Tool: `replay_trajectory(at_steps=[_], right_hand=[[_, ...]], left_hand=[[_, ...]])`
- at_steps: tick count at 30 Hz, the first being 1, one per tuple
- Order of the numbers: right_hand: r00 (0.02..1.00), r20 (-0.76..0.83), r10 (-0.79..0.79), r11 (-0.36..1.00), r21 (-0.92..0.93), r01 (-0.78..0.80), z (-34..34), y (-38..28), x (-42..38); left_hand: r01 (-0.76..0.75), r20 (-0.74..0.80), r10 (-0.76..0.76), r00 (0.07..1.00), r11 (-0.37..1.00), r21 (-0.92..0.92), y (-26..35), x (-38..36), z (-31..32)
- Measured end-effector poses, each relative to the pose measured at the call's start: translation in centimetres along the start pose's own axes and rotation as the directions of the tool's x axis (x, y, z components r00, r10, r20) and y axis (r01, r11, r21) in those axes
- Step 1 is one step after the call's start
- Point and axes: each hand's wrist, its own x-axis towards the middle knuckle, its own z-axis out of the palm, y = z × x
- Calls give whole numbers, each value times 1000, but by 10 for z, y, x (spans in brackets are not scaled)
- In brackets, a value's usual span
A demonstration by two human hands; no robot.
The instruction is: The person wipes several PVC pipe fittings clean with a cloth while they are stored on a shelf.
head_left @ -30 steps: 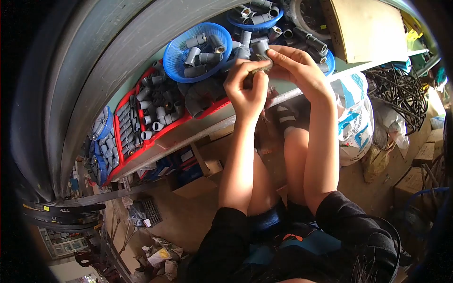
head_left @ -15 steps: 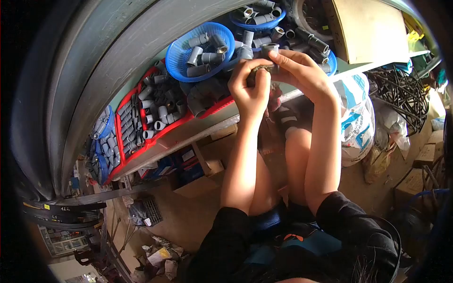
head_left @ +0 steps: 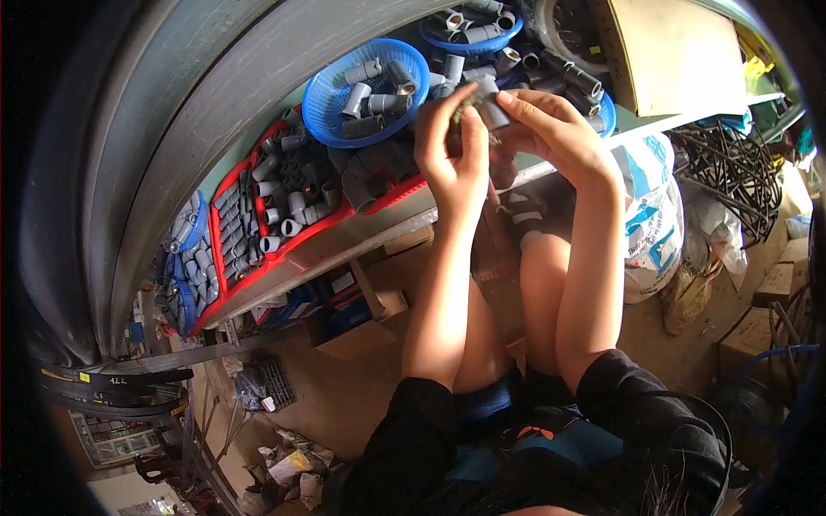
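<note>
Both of my hands are raised together over the shelf's front edge. A grey pipe fitting (head_left: 492, 107) is held between them, tilted. My right hand (head_left: 559, 133) grips its right side with thumb and fingers. My left hand (head_left: 454, 148) is closed on a rough, greenish-brown wad (head_left: 470, 103), blurred, pressed to the fitting's left side. Just left of the hands, a blue basket (head_left: 317, 101) holds several grey fittings. Behind them, more grey fittings (head_left: 453, 67) lie loose on the shelf.
Red trays (head_left: 297, 243) of fittings line the shelf at left. A second blue basket (head_left: 469, 48) and a cardboard box (head_left: 675, 56) stand at the back. White plastic bags (head_left: 650, 224) and coiled black tubing (head_left: 731, 176) are at right. Open cartons (head_left: 361, 342) sit below the shelf.
The fitting has turned and tilted between my hands, showing more of its side. My left fingers have shifted up with the wad. My right hand has hardly moved.
</note>
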Motion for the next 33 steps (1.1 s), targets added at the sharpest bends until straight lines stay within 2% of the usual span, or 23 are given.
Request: replay_trajectory(at_steps=[2, 3, 6, 7, 8, 10, 13, 14, 16, 19, 22, 23, 26, 27, 30, 33], right_hand=[[999, -33, 4, 997, -77, -6, 4, -3, -2], [999, -31, -21, 999, -42, 20, 3, -1, -2], [997, -27, -66, 997, 34, 67, 1, 5, 0], [998, -29, -61, 997, 37, 62, 0, 5, 1], [998, -33, -56, 998, 39, 57, -1, 6, 1], [998, -21, -54, 997, 53, 55, -3, 6, 3], [1000, 12, -28, 999, 18, 28, -3, 3, 1], [1000, 9, -18, 1000, -1, 18, -1, 2, -1], [999, 31, -19, 1000, -18, 20, 0, 1, -1], [995, 98, -29, 999, -27, 32, -1, 4, 1], [993, 116, -29, 999, -31, 33, 2, 0, -2], [993, 118, -25, 999, -38, 29, 3, 0, -2], [994, 105, -25, 999, -43, 29, 3, 1, -2], [995, 90, -36, 999, -35, 39, 2, 2, -2], [998, 36, -60, 998, 20, 60, 1, 4, -2], [995, 48, -89, 993, 76, 86, -1, 5, -1]], left_hand=[[-13, -39, 13, 999, 1000, 12, -6, 1, 2], [-36, -55, 37, 998, 999, 7, -7, 2, 3], [140, 97, -132, 986, 986, -86, -3, -3, -7], [113, 71, -105, 992, 986, -123, -3, -2, -4], [36, 105, -27, 994, 995, -91, -4, -1, -5], [-67, 78, 72, 994, 995, -67, -4, -1, -2], [74, -12, -74, 997, 997, -7, -1, -1, -4], [31, -46, -33, 998, 999, -28, -3, 2, -2], [37, -21, -38, 999, 997, -67, -7, 2, -3], [134, 97, -125, 987, 986, -100, -5, -2, -11], [121, 6, -121, 993, 983, -135, -5, 0, -10], [99, -60, -104, 993, 991, -94, -2, 0, -8], [86, -88, -97, 991, 989, -119, 4, 4, -7], [100, -80, -113, 990, 984, -150, 4, 4, -5], [60, 71, -54, 996, 993, -97, -2, 3, -11], [-49, 103, 56, 993, 996, -75, -3, 4, -9]])
